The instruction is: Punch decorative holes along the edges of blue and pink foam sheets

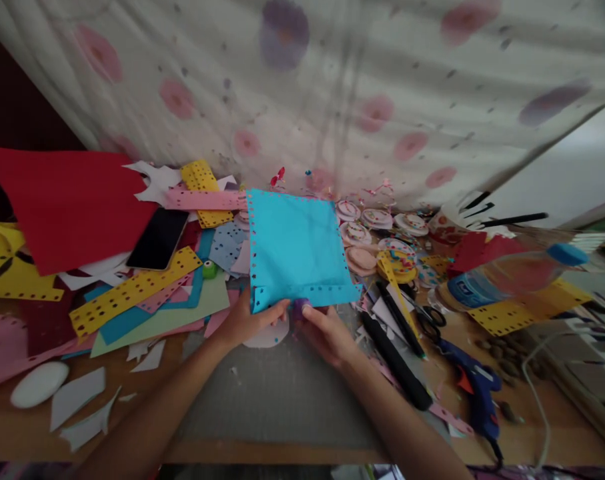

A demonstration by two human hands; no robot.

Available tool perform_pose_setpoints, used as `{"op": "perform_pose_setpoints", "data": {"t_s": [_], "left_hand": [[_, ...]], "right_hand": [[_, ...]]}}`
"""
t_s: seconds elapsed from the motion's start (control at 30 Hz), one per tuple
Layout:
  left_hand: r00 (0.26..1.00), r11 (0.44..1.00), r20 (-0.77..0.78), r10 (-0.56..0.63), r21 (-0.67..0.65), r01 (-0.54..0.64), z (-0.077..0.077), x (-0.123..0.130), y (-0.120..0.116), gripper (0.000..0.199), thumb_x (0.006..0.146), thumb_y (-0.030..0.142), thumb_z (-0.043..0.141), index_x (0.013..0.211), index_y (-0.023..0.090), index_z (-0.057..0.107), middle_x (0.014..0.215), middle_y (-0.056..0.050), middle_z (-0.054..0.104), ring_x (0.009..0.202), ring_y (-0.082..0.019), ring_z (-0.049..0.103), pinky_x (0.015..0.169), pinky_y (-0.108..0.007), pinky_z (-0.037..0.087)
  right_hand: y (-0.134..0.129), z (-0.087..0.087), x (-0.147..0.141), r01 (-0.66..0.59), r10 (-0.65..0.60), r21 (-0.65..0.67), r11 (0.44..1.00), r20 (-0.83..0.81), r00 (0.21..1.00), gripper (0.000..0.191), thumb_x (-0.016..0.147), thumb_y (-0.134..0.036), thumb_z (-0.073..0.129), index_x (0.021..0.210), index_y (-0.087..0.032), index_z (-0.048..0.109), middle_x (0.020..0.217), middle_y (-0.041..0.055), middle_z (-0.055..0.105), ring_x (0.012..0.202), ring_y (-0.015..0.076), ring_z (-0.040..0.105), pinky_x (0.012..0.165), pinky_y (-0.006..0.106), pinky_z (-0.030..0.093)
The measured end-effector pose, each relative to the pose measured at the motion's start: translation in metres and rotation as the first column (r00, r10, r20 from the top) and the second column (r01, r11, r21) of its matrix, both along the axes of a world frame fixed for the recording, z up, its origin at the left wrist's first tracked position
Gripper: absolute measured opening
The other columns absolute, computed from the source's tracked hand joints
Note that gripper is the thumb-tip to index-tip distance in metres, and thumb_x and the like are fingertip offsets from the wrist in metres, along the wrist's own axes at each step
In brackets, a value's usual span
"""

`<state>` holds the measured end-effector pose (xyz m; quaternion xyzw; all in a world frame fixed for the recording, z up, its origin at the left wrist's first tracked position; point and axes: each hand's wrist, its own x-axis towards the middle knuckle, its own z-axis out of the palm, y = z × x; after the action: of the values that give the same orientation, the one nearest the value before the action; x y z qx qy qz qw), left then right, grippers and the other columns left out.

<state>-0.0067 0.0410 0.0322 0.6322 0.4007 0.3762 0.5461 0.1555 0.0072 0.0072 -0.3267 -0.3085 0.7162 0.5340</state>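
A sheet of bright blue paper [295, 247] with small holes punched along its edges is held up over the grey mat [272, 407]. My left hand [255, 320] grips its lower left edge between thumb and fingers. At the bottom edge, my right hand [327, 330] is closed around a small purple craft punch [301, 309], which sits against the paper. Part of a pale round piece [267, 335] shows on the mat beneath my hands. A small green punch [209, 269] stands to the left, among coloured sheets.
On the left lie red paper [77, 207], a phone [158, 239] and yellow punched strips [137, 291]. To the right are a blue glue gun [469, 380], scissors [429, 319], a black rod-like tool [397, 363] and a plastic bottle [507, 277]. Decorated discs [355, 233] line the back.
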Motion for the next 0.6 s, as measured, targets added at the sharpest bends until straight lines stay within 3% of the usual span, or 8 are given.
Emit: {"op": "perform_pose_setpoints", "data": {"t_s": [0.1, 0.3, 0.47, 0.6], "left_hand": [[1.000, 1.000, -0.017, -0.006, -0.030, 0.005, -0.0089, -0.0008, -0.0027, 0.029, 0.081, 0.035, 0.061, 0.058, 0.018, 0.061, 0.052, -0.002, 0.060, 0.045, -0.012, 0.054, 0.049, -0.023, 0.049], [1.000, 0.998, -0.023, -0.014, -0.060, 0.012, -0.0013, -0.0003, -0.0034, 0.030, 0.081, 0.037, 0.061, 0.056, 0.020, 0.063, 0.051, -0.002, 0.060, 0.045, -0.013, 0.055, 0.047, -0.024, 0.050], [0.999, 0.998, -0.013, -0.029, -0.055, 0.029, -0.0034, -0.0017, -0.0035, 0.029, 0.082, 0.036, 0.061, 0.057, 0.021, 0.063, 0.055, -0.003, 0.061, 0.046, -0.014, 0.055, 0.047, -0.025, 0.049], [0.999, 0.998, -0.030, -0.042, -0.055, 0.041, -0.0041, -0.0044, -0.0038, 0.029, 0.082, 0.035, 0.060, 0.058, 0.020, 0.063, 0.055, -0.003, 0.061, 0.047, -0.014, 0.055, 0.048, -0.026, 0.049]], "right_hand": [[-0.0038, -0.0032, -0.0013, -0.008, 0.008, -0.046, 0.999, -0.004, 1.000, 0.029, 0.067, -0.034, 0.079, 0.090, -0.023, 0.065, 0.084, 0.0000, 0.069, 0.078, 0.0180, 0.061, 0.077, 0.031, 0.049], [-0.0049, -0.0016, 0.0030, 0.000, -0.004, -0.129, 0.992, -0.032, 0.999, 0.029, 0.065, -0.035, 0.080, 0.086, -0.022, 0.064, 0.080, -0.0009, 0.068, 0.070, 0.0166, 0.058, 0.064, 0.029, 0.046], [-0.0044, -0.0043, 0.0043, 0.019, -0.022, -0.122, 0.992, -0.022, 1.000, 0.030, 0.066, -0.033, 0.080, 0.089, -0.022, 0.064, 0.085, -0.0008, 0.068, 0.072, 0.0165, 0.058, 0.068, 0.029, 0.047], [-0.0065, -0.0066, 0.0044, 0.041, -0.039, -0.125, 0.991, 0.019, 0.999, 0.027, 0.067, -0.032, 0.079, 0.087, -0.022, 0.064, 0.076, -0.0024, 0.066, 0.064, 0.0150, 0.056, 0.057, 0.027, 0.045]]}}
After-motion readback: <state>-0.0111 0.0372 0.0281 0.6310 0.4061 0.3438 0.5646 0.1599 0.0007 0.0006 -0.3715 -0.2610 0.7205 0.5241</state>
